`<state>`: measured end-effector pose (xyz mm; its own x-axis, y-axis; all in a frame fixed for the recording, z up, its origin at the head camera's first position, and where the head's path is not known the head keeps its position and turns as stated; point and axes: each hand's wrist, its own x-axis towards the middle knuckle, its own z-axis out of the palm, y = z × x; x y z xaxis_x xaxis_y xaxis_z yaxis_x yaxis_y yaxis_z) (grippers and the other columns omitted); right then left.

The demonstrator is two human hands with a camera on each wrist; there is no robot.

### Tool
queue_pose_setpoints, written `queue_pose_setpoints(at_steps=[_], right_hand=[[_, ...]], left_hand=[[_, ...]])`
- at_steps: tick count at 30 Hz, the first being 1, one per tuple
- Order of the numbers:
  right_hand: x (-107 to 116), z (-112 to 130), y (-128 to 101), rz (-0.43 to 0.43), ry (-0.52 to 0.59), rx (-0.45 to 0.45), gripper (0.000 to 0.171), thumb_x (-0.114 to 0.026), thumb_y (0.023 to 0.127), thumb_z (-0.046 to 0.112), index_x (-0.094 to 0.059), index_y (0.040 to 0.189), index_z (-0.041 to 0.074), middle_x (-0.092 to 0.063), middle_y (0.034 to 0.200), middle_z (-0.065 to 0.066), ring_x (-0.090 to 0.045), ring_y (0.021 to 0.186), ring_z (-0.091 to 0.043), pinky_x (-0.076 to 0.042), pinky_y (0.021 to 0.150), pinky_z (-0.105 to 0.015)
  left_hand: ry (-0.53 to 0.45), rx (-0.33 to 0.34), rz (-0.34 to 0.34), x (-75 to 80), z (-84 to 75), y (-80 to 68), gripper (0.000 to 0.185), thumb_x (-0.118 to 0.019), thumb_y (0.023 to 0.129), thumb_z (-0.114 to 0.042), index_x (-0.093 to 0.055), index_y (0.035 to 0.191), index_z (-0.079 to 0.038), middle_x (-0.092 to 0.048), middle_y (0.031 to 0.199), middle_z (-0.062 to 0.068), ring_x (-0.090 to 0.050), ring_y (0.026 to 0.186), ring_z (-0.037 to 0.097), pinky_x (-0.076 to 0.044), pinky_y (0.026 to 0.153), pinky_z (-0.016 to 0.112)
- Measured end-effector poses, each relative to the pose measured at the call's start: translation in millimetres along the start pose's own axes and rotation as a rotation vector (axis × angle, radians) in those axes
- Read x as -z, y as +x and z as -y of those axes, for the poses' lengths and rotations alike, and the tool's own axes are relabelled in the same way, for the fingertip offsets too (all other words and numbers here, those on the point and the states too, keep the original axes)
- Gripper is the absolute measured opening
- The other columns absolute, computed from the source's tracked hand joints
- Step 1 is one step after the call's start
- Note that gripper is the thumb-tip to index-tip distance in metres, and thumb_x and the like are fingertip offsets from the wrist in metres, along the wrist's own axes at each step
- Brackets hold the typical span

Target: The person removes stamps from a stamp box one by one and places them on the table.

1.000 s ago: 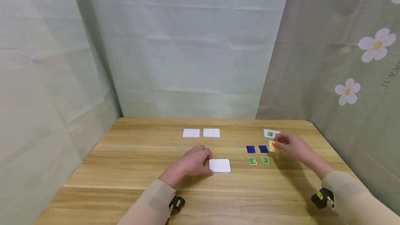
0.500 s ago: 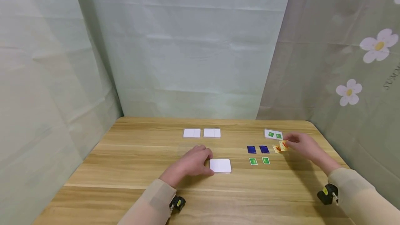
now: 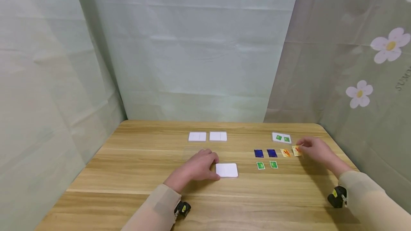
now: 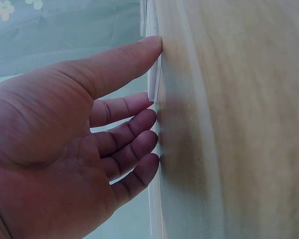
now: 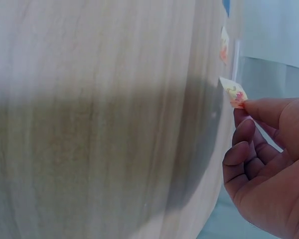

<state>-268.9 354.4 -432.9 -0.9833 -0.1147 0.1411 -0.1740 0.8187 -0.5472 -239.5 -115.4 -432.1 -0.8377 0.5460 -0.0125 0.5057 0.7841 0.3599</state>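
My right hand pinches a small yellow card with a red-orange picture between thumb and fingertip. In the right wrist view this card is tilted, with one edge close to the table. A similar yellow card lies just to its left. Two dark blue cards continue that row, and two green cards lie nearer me. My left hand rests on the table, fingers relaxed, at the left side of a white rectangular card or stack. Its thumb and index fingertips are at that white piece's left corners.
Two white cards, each with a line across, lie toward the table's back edge. Behind the yellow cards is a white card bearing two green squares. A faint transparent sheet is partly behind my left hand. Cloth curtains surround the wooden table.
My right hand has moved right with the yellow card, uncovering another yellow card and both green squares on the back card. The held card is now lower, beside the other. My left hand stays put.
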Motion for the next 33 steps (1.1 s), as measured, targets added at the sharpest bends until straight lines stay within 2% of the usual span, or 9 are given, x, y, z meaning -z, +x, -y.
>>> queue_pose_setpoints(at_steps=[8, 13, 21, 33], right_hand=[[-5.9, -7.1, 4.2, 0.018, -0.04, -0.015, 0.013, -0.072, 0.102, 0.007, -0.074, 0.11, -0.003, -0.075, 0.101, -0.017, -0.067, 0.093, -0.029, -0.053, 0.083, -0.048], [-8.3, -7.4, 5.4, 0.02, -0.075, -0.011, 0.011, -0.072, 0.102, 0.007, -0.074, 0.107, -0.002, -0.074, 0.099, -0.016, -0.066, 0.092, -0.032, -0.052, 0.084, -0.053], [-10.7, -4.8, 6.0, 0.019, -0.132, -0.006, 0.006, -0.073, 0.101, 0.006, -0.074, 0.104, 0.001, -0.074, 0.097, -0.014, -0.065, 0.089, -0.032, -0.053, 0.084, -0.057], [-15.6, -2.7, 7.2, 0.006, -0.175, -0.005, 0.004, -0.074, 0.099, 0.001, -0.073, 0.102, -0.002, -0.072, 0.095, -0.016, -0.064, 0.087, -0.033, -0.055, 0.086, -0.062]], left_hand=[[0.001, 0.008, 0.008, -0.5, -0.1, 0.0, 0.05, -0.097, 0.086, -0.038, -0.073, 0.12, -0.01, -0.063, 0.111, -0.001, -0.053, 0.102, 0.018, -0.052, 0.093, 0.038], [0.005, 0.004, 0.005, -0.2, -0.3, 0.1, 0.05, -0.097, 0.086, -0.038, -0.073, 0.12, -0.01, -0.063, 0.111, -0.001, -0.053, 0.102, 0.018, -0.052, 0.094, 0.038], [0.01, 0.005, 0.006, 0.0, -0.1, 0.3, 0.05, -0.097, 0.086, -0.038, -0.073, 0.12, -0.01, -0.064, 0.111, -0.001, -0.053, 0.102, 0.018, -0.052, 0.094, 0.038], [0.006, 0.001, 0.003, 0.4, -0.2, 0.3, 0.049, -0.097, 0.086, -0.037, -0.072, 0.118, -0.01, -0.063, 0.11, -0.002, -0.052, 0.101, 0.018, -0.051, 0.093, 0.038]])
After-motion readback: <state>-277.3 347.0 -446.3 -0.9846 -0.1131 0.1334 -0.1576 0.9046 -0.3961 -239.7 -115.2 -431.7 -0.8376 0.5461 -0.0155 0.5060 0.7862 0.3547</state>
